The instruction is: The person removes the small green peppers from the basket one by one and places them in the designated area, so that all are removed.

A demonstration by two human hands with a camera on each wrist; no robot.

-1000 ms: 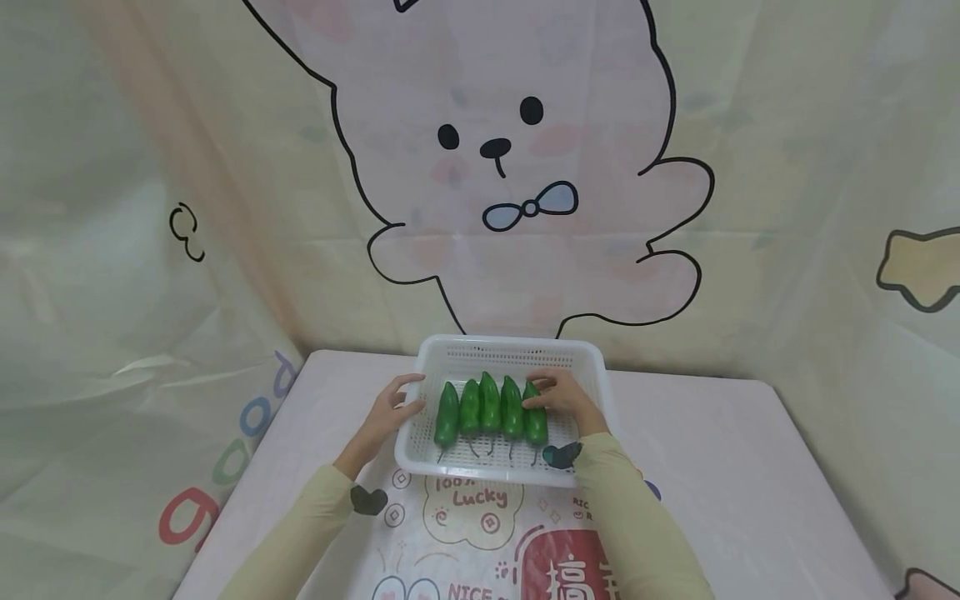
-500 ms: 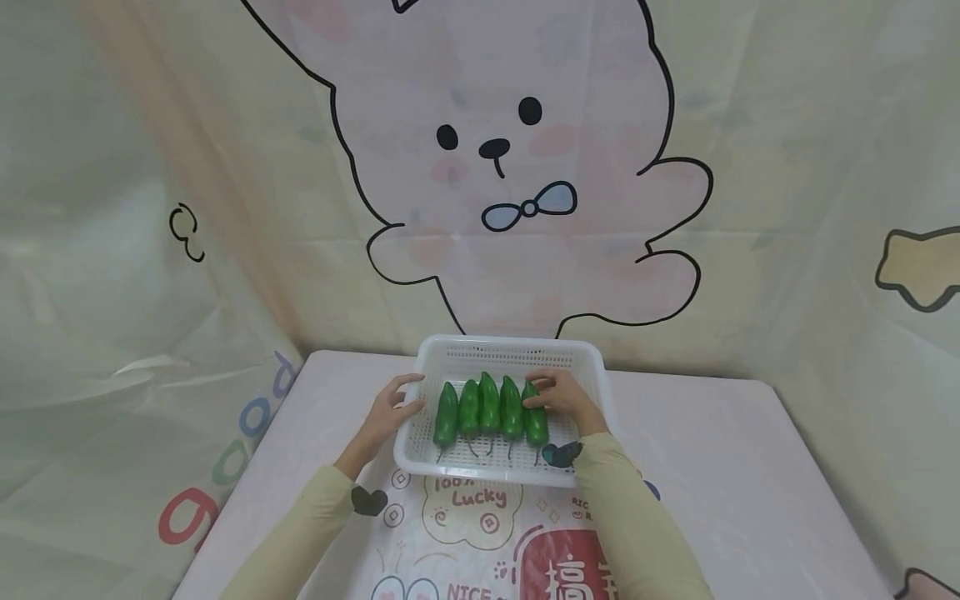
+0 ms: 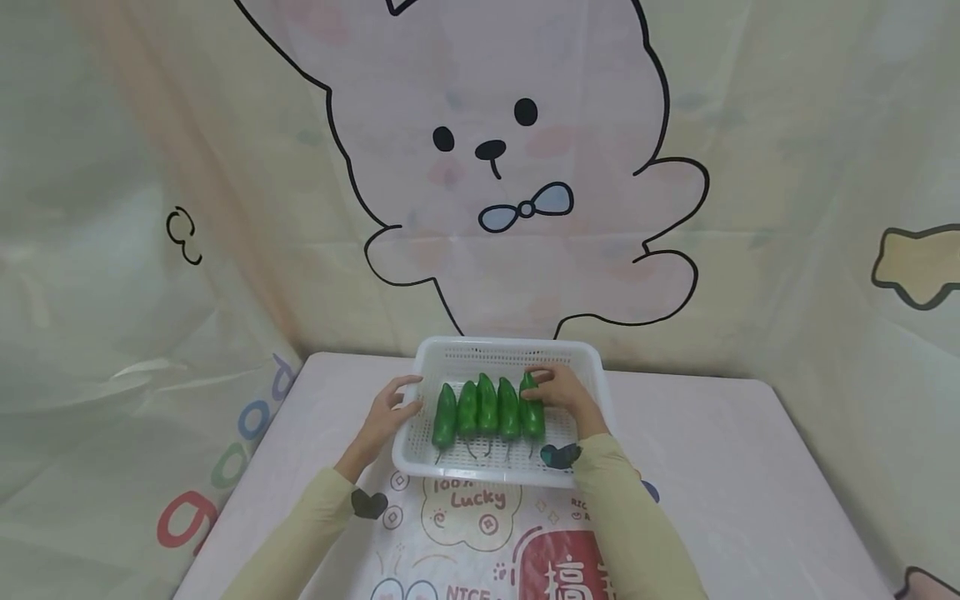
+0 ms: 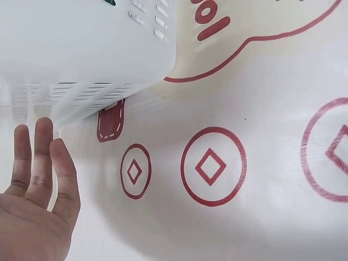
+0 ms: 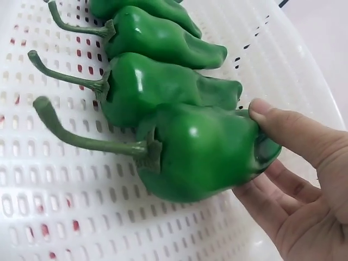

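Observation:
Several green peppers lie side by side in a white perforated plastic basket (image 3: 495,478), stems pointing toward me. My right hand (image 3: 566,395) pinches the rightmost pepper (image 3: 533,419) near its tip. In the right wrist view, the thumb is on one side of this pepper (image 5: 190,152) and the fingers are under the other. Its body sits close against the neighbouring pepper (image 5: 163,89). My left hand (image 3: 382,421) is at the basket's left side. The left wrist view shows its fingers fairly straight, fingertips near the basket wall (image 4: 92,49); whether they touch it cannot be told.
The basket stands on a table under a pale printed cloth (image 3: 712,467), near its back edge. Behind rises a curtain (image 3: 510,275) with a cartoon animal on it. Another hanging sheet (image 3: 112,333) closes off the left side.
The pinched pepper has shifted slightly away from me and up, together with my right hand. My left hand stays beside the basket. The head view has drifted a little.

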